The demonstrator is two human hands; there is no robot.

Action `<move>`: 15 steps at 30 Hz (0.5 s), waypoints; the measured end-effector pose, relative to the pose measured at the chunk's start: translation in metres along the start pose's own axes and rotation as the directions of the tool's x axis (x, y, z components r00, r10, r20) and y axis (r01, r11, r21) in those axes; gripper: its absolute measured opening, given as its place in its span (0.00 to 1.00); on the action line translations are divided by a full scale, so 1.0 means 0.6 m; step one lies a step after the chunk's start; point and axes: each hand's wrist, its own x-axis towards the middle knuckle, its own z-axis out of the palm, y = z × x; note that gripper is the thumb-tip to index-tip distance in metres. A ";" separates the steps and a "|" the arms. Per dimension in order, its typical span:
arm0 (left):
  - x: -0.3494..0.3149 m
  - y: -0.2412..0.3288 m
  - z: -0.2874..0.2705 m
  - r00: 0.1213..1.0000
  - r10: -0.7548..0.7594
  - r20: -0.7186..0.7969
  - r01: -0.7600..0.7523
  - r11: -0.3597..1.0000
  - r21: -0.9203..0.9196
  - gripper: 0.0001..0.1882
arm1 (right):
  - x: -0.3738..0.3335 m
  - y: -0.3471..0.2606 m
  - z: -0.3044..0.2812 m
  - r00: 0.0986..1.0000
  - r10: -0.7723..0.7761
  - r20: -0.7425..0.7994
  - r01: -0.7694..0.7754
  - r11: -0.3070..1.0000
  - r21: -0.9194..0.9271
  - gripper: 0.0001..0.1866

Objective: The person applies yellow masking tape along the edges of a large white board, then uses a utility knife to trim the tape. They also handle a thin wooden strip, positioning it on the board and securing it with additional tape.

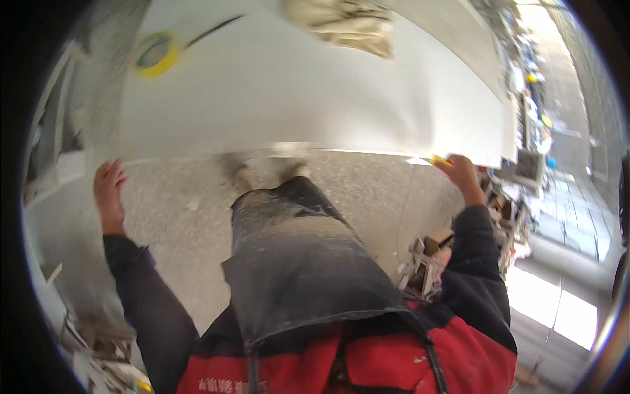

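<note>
A large pale grey-white panel (pixel 275 92) lies in front of me, its long near edge running across the view. At its right end, my right hand (pixel 463 176) is closed on a small yellow object (pixel 440 160), whose kind I cannot make out, right by the near edge. Off the panel's left near corner is my left hand (pixel 110 194), fingers loosely bent and slightly apart, with nothing visible in it. On the panel's far left lie a yellow roll of tape (pixel 161 62) and a thin dark, stick-like thing (pixel 215 31). A crumpled beige cloth (pixel 348 23) rests at the far middle.
A small whitish piece (pixel 291 149) sits at the middle of the near edge. Scraps and offcuts (pixel 430 262) are heaped on the floor to my right. More debris (pixel 105 341) lies at the lower left. My dark apron (pixel 289 256) hangs over the concrete floor (pixel 190 223).
</note>
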 end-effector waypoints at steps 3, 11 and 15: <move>-0.016 0.030 0.021 1.000 -0.030 0.000 0.030 0.998 -0.061 0.21 | -0.010 -0.026 -0.010 0.999 0.046 -0.010 -0.047 0.993 -0.109 0.30; -0.015 0.029 0.002 0.999 -0.030 0.024 0.033 0.994 -0.104 0.15 | -0.010 -0.063 -0.015 0.989 0.145 0.038 -0.132 0.961 -0.241 0.25; -0.017 0.029 -0.001 0.999 -0.042 0.027 0.044 0.995 -0.085 0.15 | 0.007 -0.079 -0.001 0.983 0.167 0.072 -0.140 0.948 -0.285 0.21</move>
